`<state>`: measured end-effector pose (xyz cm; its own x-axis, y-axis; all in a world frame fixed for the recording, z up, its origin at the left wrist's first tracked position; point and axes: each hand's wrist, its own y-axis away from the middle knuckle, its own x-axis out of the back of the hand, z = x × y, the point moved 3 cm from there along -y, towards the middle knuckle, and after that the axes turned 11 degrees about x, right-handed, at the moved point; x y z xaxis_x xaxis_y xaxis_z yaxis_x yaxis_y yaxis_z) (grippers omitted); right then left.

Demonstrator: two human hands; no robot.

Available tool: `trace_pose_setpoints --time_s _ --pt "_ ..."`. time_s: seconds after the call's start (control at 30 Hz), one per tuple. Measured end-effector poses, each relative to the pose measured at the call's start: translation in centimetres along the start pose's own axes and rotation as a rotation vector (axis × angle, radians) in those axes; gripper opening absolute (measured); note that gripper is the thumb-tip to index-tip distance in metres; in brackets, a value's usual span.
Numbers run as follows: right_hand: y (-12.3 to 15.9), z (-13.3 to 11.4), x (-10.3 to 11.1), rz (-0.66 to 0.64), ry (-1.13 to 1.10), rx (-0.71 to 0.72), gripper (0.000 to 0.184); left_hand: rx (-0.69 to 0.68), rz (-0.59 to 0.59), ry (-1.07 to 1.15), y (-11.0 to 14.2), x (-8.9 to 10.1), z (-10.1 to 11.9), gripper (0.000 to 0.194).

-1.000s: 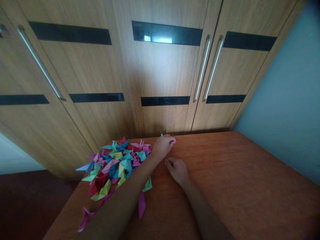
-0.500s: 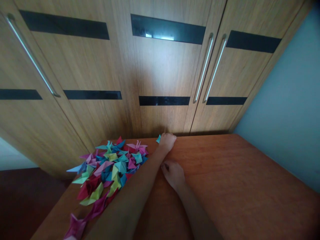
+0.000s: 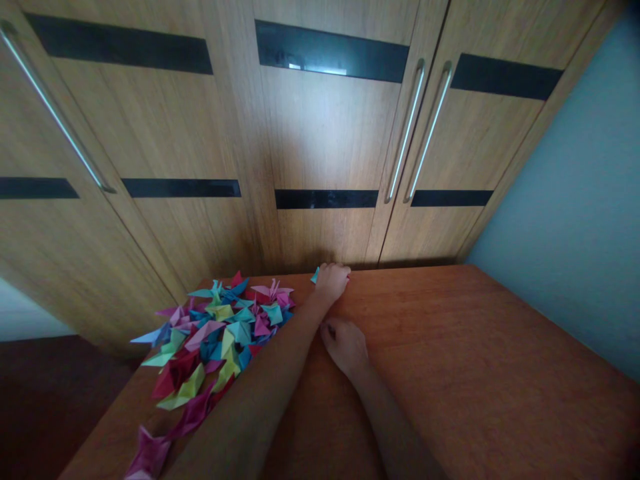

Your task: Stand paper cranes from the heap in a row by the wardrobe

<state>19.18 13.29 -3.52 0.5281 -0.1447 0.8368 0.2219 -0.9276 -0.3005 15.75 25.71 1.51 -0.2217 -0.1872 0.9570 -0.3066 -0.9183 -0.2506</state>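
My left hand is stretched to the far edge of the wooden table, fingers curled over small folded paper pieces; a teal tip pokes out at its left. My right hand rests nearer to me on the table, fingers curled in, and what it holds, if anything, is hidden. A heap of coloured folded-paper figures in pink, teal, yellow-green and red lies left of my left forearm.
Wooden wardrobe doors with long metal handles stand right behind the table. A pale blue wall is at the right. A loose magenta paper piece lies near the table's front left edge.
My left hand has reached a little farther toward the table's back edge and closed over the small paper pieces; the red tip seen earlier is now hidden. My right hand has barely moved.
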Motion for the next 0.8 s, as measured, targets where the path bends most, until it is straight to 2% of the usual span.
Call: trace_pose_setpoints --time_s 0.2,0.33,0.43,0.57,0.7,0.8 --pt "0.0 0.0 0.0 0.029 0.002 0.017 0.029 0.079 0.054 0.004 0.7 3.4 -1.8 0.02" --pt "0.0 0.2 -0.1 0.05 -0.016 0.022 0.029 0.068 0.043 0.015 3.9 6.0 -2.7 0.02" --pt "0.1 0.4 -0.2 0.054 -0.026 0.026 0.027 0.04 0.024 0.041 8.5 7.8 -3.6 0.02" --pt "0.1 0.4 -0.3 0.048 -0.039 0.038 0.027 0.023 -0.031 0.101 16.0 9.3 -5.7 0.017" --pt "0.2 0.4 -0.3 0.039 -0.039 0.037 0.028 0.163 -0.11 0.112 22.9 9.7 -7.8 0.019" --pt "0.3 0.4 -0.3 0.037 -0.042 0.029 0.028 0.208 -0.078 0.12 26.9 9.4 -8.7 0.025"
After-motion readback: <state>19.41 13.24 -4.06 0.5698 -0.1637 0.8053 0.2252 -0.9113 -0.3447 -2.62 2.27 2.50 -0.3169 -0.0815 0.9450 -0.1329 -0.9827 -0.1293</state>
